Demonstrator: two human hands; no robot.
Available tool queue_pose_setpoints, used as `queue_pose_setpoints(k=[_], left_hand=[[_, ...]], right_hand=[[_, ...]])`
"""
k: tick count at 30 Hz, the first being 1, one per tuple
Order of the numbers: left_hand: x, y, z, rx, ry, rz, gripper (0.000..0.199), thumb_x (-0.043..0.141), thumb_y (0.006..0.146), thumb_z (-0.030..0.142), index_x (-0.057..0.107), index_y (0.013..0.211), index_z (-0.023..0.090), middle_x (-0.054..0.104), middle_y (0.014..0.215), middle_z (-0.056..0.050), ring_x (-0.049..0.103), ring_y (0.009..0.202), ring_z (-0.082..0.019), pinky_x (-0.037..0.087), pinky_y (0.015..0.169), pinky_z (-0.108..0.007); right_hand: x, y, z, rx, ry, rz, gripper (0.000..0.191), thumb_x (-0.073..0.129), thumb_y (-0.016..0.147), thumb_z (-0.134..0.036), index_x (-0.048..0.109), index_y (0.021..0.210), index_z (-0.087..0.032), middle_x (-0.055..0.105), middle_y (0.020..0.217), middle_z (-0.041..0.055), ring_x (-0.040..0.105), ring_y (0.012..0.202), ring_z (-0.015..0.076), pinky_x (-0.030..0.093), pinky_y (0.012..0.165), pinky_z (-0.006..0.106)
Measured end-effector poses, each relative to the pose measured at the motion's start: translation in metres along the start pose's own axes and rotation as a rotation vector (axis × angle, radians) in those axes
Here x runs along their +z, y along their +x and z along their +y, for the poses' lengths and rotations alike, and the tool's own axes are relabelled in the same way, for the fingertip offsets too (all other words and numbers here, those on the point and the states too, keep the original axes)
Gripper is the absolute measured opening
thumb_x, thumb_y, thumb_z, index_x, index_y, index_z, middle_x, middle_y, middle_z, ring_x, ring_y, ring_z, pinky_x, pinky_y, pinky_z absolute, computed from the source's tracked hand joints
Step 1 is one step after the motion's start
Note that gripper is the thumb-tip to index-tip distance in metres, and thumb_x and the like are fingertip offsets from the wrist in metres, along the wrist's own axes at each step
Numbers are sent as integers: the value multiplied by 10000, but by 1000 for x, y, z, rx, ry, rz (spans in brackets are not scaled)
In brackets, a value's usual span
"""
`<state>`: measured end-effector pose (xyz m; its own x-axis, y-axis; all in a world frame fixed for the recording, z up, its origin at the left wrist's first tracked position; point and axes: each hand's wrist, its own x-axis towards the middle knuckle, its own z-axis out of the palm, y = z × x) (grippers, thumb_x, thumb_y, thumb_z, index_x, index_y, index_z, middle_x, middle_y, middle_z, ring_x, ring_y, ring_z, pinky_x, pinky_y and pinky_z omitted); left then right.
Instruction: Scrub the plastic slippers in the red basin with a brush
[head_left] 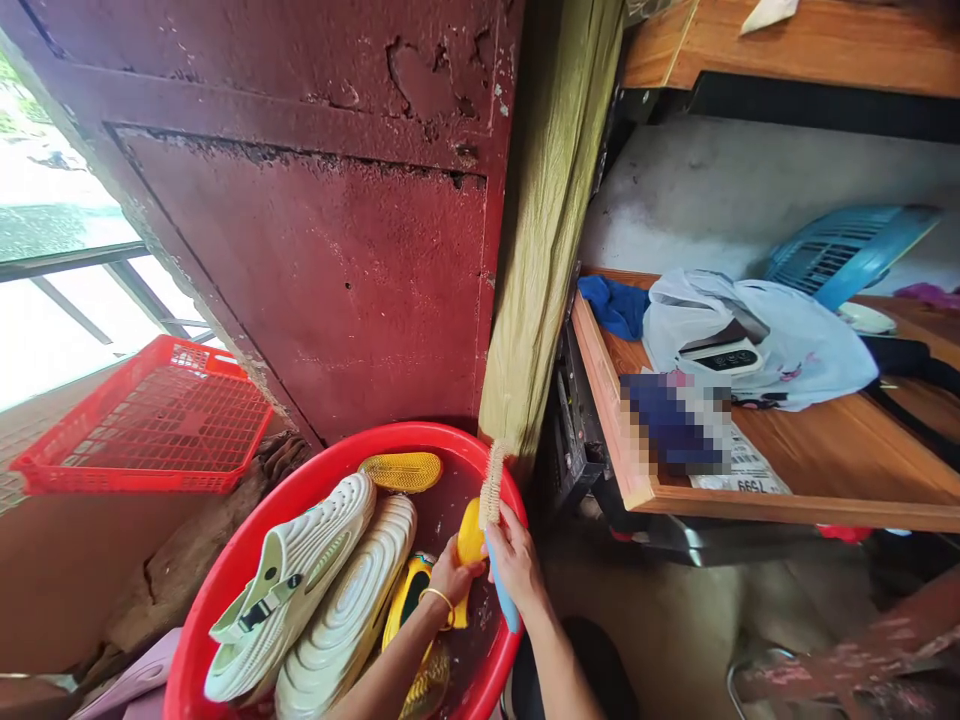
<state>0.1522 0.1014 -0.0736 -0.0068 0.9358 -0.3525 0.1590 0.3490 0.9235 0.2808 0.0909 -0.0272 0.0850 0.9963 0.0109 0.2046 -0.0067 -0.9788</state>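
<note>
My left hand [452, 577], a yellow bangle at its wrist, is closed around a small yellow shoe [470, 533] above the right side of a red basin [289, 472]. Beside it, my right hand [519, 562] grips the blue handle of a scrub brush [491, 490], its pale bristles up against the shoe. Dark water shows in the basin. A white clog [307, 570] lies there with its strap showing, and another white clog [360, 590] rests sole up. A yellow sole [403, 471] lies at the far rim. Another yellow shoe [397, 608] is partly hidden by my left forearm.
Behind the basin stands a worn dark-red door [315, 270]. A red plastic crate [150, 425] is at the left, with a pinkish clog [135, 680] below. To the right, a wooden tray-like table [840, 450] bears a white plastic bag [787, 335] and a blue fan [840, 250].
</note>
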Motion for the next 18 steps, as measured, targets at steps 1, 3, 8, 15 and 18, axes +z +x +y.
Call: queue_pose_setpoints(k=[1,3,8,15,18], left_hand=[[-3,-3,3,10,-54,10,455,791,640,280,663,1070,211,792,951,-89,742,950,-290,571,850,-378],[-10,-10,9,27,-144,35,416,793,647,356,657,1009,200,783,933,-88,742,898,-271,583,806,-365],[-30,-39,21,8,-460,84,583,872,545,439,651,1027,196,778,928,-93,747,823,-280,590,750,-392],[-78,-71,36,167,-318,147,741,862,578,477,647,1232,202,770,1144,-122,727,1049,-342,589,908,-438],[-101,-76,39,312,-185,268,790,836,613,492,612,1320,216,715,1318,-124,646,1249,-359,515,1071,-442]], right_hand=[[1,0,0,14,30,-22,681,448,978,-628,547,1479,-178,671,779,24,604,562,162,480,422,222],[4,-1,-1,35,53,-39,689,452,970,-638,539,1482,-186,661,771,14,583,527,147,448,390,209],[9,-3,1,43,-36,-38,656,450,981,-612,563,1458,-176,652,708,-5,559,468,118,407,371,181],[18,-8,2,63,-47,-59,642,544,948,-586,597,1450,-189,698,733,14,609,508,150,477,396,216],[28,-15,-1,-12,-90,-66,611,566,935,-618,673,1372,-206,740,786,45,684,597,198,567,489,280]])
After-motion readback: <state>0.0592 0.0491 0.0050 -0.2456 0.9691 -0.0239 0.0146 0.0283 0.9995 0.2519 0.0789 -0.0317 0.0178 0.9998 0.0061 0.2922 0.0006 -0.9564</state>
